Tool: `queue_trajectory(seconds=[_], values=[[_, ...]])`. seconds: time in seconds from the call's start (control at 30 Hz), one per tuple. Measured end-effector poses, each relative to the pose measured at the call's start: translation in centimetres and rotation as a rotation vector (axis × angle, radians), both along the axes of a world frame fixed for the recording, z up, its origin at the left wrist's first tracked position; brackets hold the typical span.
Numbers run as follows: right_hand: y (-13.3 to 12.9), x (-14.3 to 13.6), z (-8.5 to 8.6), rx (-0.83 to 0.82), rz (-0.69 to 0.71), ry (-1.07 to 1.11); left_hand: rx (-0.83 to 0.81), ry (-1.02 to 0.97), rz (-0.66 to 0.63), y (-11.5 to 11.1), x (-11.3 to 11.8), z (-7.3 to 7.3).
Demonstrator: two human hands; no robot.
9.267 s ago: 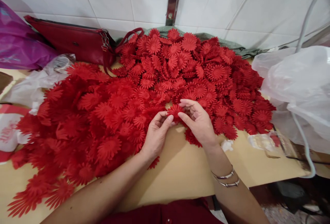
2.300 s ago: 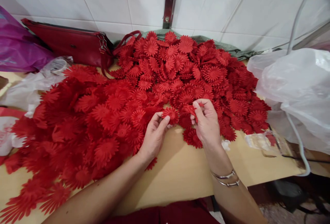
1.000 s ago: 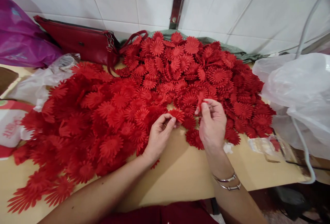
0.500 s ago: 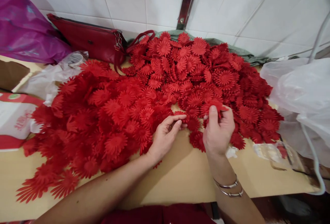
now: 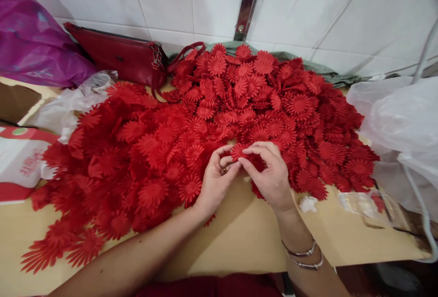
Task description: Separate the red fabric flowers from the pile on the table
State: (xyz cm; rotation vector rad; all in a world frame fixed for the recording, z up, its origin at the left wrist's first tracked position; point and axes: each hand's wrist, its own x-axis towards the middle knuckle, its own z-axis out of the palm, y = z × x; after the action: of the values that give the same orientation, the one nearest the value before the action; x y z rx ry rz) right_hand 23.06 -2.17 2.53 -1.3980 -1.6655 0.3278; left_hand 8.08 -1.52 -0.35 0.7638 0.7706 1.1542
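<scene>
Between my two hands is a red artificial flower piece [image 5: 240, 151] with narrow petals, held just above the table's near middle. My left hand [image 5: 219, 176] pinches it from the left, thumb against fingers. From the right, the thumb and fingertips of my right hand [image 5: 270, 174] close on the same piece. My fingers partly cover it, so I cannot tell whether it is one layer or several. A loose pile of larger red petal pieces [image 5: 150, 146] lies left of my hands. Behind and to the right rises a heap of smaller red flowers [image 5: 290, 105].
A red handbag [image 5: 116, 53] leans on the tiled wall beside a purple plastic bag [image 5: 34, 37]. At the left edge sits a white and red packet [image 5: 20, 164]. White plastic bags [image 5: 407, 114] and a pale cable [image 5: 419, 196] stand at the right. A white scrap [image 5: 308, 204] lies on the table [image 5: 232, 242].
My right hand has moved left from the right-hand heap to meet my left hand. The fingertips of both hands now come together on a red flower piece.
</scene>
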Motion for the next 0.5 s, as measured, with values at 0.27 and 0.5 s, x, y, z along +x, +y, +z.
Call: queue_trajectory(seconds=[0.27,0.5], values=[[0.03,-0.52,-0.11,0.013,0.023,-0.021,-0.050,-0.041,0.032,-0.01,0.06,0.23],[0.09,-0.25,0.06,-0.093,0.045,0.134,-0.016,0.007,0.014,0.02,-0.03,0.24]])
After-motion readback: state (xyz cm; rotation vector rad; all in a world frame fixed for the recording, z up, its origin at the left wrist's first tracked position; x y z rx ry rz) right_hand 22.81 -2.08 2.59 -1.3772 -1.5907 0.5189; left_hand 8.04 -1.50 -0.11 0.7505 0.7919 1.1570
